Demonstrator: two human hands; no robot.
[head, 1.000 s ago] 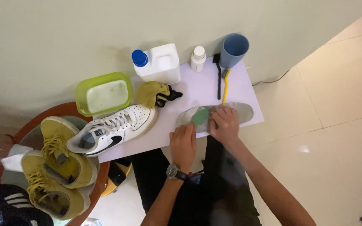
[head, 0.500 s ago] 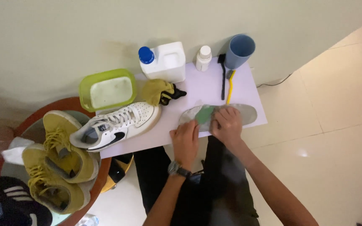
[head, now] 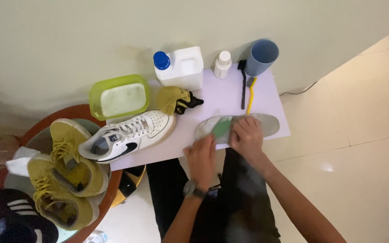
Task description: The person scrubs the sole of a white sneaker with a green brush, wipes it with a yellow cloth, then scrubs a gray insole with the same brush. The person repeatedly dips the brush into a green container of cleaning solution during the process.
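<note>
A grey insole [head: 267,124] with a green patch [head: 221,128] lies flat near the front edge of the small lilac table [head: 221,96]. My right hand [head: 247,135] rests on the middle of the insole with curled fingers, pressing and gripping it. My left hand [head: 201,156] is blurred and lies flat at the table's near edge, with its fingertips by the insole's left end. A watch is on that wrist.
On the table are a white sneaker [head: 127,135], a green tub [head: 120,98], a yellow cloth [head: 173,99], a white jug with a blue cap [head: 181,67], a small white bottle [head: 223,64], black and yellow brushes [head: 246,90] and a blue cup [head: 261,56]. Yellow shoes [head: 64,173] sit on a round table to the left.
The view has shifted slightly. My left hand has slid back from the insole's left end toward the table edge. My right hand stays on the insole.
</note>
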